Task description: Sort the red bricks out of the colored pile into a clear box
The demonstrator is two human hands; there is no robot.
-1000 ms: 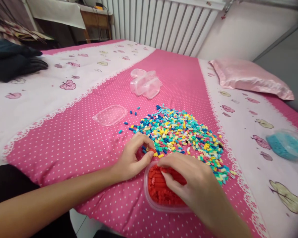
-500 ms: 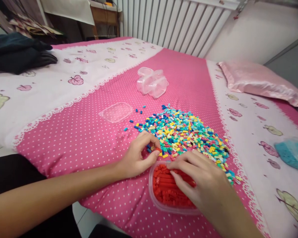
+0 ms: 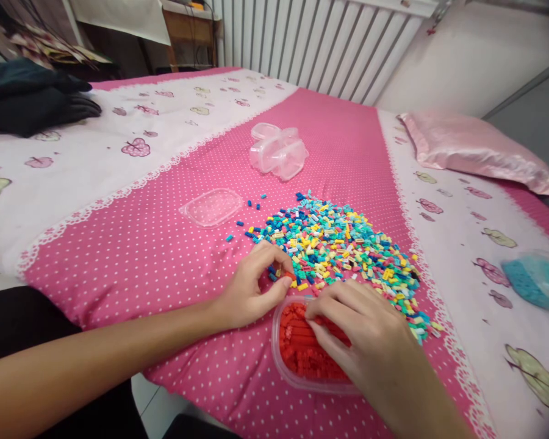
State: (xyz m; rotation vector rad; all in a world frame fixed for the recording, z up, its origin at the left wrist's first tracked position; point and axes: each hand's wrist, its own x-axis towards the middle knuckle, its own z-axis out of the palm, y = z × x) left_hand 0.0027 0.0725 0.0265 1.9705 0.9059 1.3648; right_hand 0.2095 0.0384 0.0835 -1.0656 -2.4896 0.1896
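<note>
Red plastic brick (image 3: pixel 290 276) pinched in left hand (image 3: pixel 249 289), beside multicoloured heap of small bricks (image 3: pixel 343 241); right hand (image 3: pixel 366 326), fingertips nearly together, over clear rounded plastic tub (image 3: pixel 276 360) of red pieces (image 3: pixel 306 360), any hold unclear.

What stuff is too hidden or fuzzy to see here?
All in the head view:
The right side of the tub of red bricks: behind the right hand.
Whether that hand pinches a brick: too small, red behind it.
The bottom of the colourful heap: buried under other bricks.
What exactly fills the blue-filled tub: blurred, cut by the right edge.
</note>
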